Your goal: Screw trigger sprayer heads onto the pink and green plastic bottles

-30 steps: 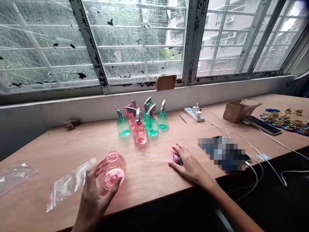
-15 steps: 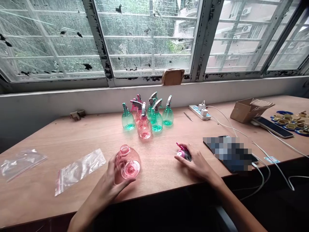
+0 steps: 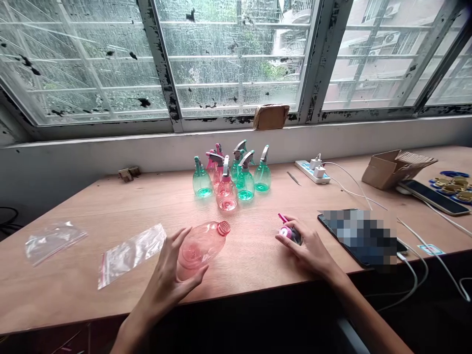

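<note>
Far left on the table (image 3: 140, 206) you've got a clear plastic bag (image 3: 55, 241) lying flat, then a second bag (image 3: 132, 255) with a pinkish strip at one end. Next along is your left hand (image 3: 167, 270), fingers and thumb wrapped around the pink bottle (image 3: 206, 243). That one's capless, tipped over so its open neck points right, base toward your palm, near the front edge. Can't tell if it's touching the wood. Behind it there's a bunch of green and pink spray bottles, with a green one (image 3: 202, 184) at the left end and a pink one (image 3: 226, 194) out front, all upright. Over to the right, your right hand (image 3: 309, 248) has its thumb and fingers closed on a spray head (image 3: 285, 232) with a pink collar, well apart from the bottle. Past that: a power strip (image 3: 308, 171), a partly pixelated dark device (image 3: 359, 241), a cardboard box (image 3: 387, 169), and a phone (image 3: 435, 196).
</note>
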`<state>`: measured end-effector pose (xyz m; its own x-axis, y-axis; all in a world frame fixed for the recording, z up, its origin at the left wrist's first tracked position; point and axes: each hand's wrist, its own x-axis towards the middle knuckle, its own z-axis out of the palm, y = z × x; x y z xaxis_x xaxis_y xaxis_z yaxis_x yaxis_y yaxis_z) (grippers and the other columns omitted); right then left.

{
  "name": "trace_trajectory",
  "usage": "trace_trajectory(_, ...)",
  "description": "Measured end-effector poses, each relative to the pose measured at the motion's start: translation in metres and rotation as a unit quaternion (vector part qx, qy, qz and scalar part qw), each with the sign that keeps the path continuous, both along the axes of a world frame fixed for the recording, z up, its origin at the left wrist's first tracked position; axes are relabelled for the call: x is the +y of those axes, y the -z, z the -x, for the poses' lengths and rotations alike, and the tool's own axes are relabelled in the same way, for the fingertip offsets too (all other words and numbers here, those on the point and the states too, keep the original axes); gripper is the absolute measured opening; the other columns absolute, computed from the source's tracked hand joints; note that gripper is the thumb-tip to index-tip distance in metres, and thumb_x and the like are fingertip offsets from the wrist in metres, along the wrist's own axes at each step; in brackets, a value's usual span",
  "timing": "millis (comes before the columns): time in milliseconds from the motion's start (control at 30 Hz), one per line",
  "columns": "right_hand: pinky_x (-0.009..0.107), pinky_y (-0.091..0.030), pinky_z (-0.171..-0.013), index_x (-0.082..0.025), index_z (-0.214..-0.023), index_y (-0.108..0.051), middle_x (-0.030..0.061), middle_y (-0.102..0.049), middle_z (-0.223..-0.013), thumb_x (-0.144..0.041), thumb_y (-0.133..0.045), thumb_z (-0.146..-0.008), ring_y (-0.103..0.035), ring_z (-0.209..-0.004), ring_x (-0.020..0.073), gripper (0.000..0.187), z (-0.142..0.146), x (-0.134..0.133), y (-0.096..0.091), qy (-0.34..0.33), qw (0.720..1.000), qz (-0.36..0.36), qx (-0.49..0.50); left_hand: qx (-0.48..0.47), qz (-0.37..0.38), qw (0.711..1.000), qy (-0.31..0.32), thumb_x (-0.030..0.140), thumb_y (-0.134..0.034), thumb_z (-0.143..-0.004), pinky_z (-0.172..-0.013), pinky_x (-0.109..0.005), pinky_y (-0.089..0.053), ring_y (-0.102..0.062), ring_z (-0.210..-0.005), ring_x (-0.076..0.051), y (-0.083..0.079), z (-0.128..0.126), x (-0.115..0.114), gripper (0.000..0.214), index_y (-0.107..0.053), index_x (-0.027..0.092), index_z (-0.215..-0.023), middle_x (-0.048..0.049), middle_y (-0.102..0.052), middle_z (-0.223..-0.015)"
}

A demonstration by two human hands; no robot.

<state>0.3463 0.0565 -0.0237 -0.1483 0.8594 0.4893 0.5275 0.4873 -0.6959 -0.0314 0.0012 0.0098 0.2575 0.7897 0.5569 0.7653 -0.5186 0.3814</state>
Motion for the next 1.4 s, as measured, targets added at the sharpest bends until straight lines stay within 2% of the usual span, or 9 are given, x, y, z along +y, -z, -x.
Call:
trace_trajectory(267,0.054,-0.047,-0.107,-0.025,-0.107,-0.066,0.0161,-0.065,-0.140,-0.045,-0.072,-0.093,-0.059,-0.132,0.0356,0.025,0.002,-0.005,-0.001,-0.006,0.994,-0.102,-0.043,0.029,-0.020,0.999,0.021,0.031,-0.068,-0.096,-0.118,-0.060,-0.039,-0.047,-0.142,-0.036,-0.003,-0.002,0.000,0.072,-0.031,0.028,-0.157,-0.0155,-0.049,-0.152)
trace_trajectory(467,0.059,-0.047,-0.107,-0.026,-0.104,-0.068,0.0144,-0.066,-0.140,-0.042,-0.070,-0.095,-0.060,-0.129,0.0375,0.018,0.007,-0.005,-0.004,-0.006,0.991,-0.090,-0.098,0.052,-0.019,0.998,0.027,0.029,-0.067,-0.096,-0.117,-0.055,-0.040,-0.047,-0.142,-0.036,-0.006,-0.006,-0.003,0.073,-0.029,0.029,-0.158,-0.0141,-0.048,-0.154)
trace_trajectory(800,0.053,-0.054,-0.105,-0.029,-0.113,-0.067,0.0124,-0.061,-0.146,-0.032,-0.072,-0.094,-0.059,-0.131,0.0346,0.020,0.016,-0.010,-0.004,-0.063,0.987,-0.113,-0.091,0.095,0.014,0.993,0.071,0.022,-0.063,-0.097,-0.119,-0.055,-0.037,-0.041,-0.146,-0.037,-0.005,-0.027,-0.014,0.079,-0.020,0.031,-0.162,-0.0129,-0.041,-0.162)
trace_trajectory(900,0.056,-0.049,-0.112,-0.028,-0.129,-0.062,0.0137,-0.057,-0.153,-0.024,-0.067,-0.097,-0.053,-0.140,0.0343,0.033,0.023,-0.010,-0.004,-0.079,0.985,-0.128,-0.084,0.069,0.030,0.994,0.074,0.027,-0.066,-0.097,-0.119,-0.058,-0.038,-0.045,-0.142,-0.037,-0.003,-0.043,-0.018,0.086,-0.012,0.029,-0.163,-0.0162,-0.043,-0.160)
trace_trajectory(1000,0.059,-0.043,-0.118,-0.030,-0.148,-0.052,0.0133,-0.042,-0.165,-0.019,-0.062,-0.098,-0.040,-0.152,0.0348,0.052,0.030,-0.012,-0.003,-0.081,0.986,-0.125,-0.072,0.051,0.039,0.994,0.086,0.026,-0.067,-0.096,-0.118,-0.058,-0.039,-0.046,-0.142,-0.038,0.000,-0.053,-0.016,0.083,-0.017,0.030,-0.161,-0.0156,-0.044,-0.160)
trace_trajectory(1133,0.059,-0.036,-0.124,-0.034,-0.149,-0.054,0.0078,-0.019,-0.175,-0.026,-0.070,-0.094,-0.027,-0.157,0.0375,0.057,0.039,-0.017,0.000,-0.067,0.995,-0.071,0.030,-0.007,0.070,0.994,0.089,0.027,-0.067,-0.096,-0.120,-0.059,-0.039,-0.042,-0.146,-0.038,0.000,-0.050,-0.011,0.078,-0.022,0.034,-0.159,-0.0142,-0.042,-0.160)
trace_trajectory(1200,0.056,-0.040,-0.121,-0.033,-0.146,-0.055,0.0078,-0.017,-0.175,-0.032,-0.074,-0.093,-0.036,-0.154,0.0368,0.056,0.044,-0.020,0.001,-0.083,0.987,-0.002,0.138,-0.035,0.101,0.990,0.088,0.030,-0.068,-0.097,-0.122,-0.059,-0.038,-0.040,-0.149,-0.036,-0.001,-0.048,-0.011,0.076,-0.023,0.035,-0.159,-0.0130,-0.040,-0.161)
trace_trajectory(1300,0.053,-0.050,-0.114,-0.033,-0.147,-0.051,0.0119,-0.038,-0.166,-0.042,-0.080,-0.087,-0.057,-0.139,0.0335,0.067,0.050,-0.022,-0.002,-0.132,0.940,0.119,0.290,-0.064,0.128,0.985,0.095,0.031,-0.068,-0.097,-0.124,-0.056,-0.038,-0.037,-0.152,-0.035,-0.002,-0.046,-0.013,0.075,-0.026,0.037,-0.159,-0.0115,-0.039,-0.163)
trace_trajectory(1400,0.047,-0.063,-0.092,-0.033,-0.157,-0.036,0.0117,-0.070,-0.133,-0.044,-0.086,-0.080,-0.072,-0.115,0.0299,0.092,0.051,-0.022,-0.007,-0.161,0.890,0.213,0.369,-0.075,0.137,0.983,0.101,0.031,-0.069,-0.097,-0.127,-0.056,-0.034,-0.033,-0.155,-0.035,-0.002,-0.046,-0.014,0.075,-0.027,0.038,-0.159,-0.0102,-0.036,-0.166)
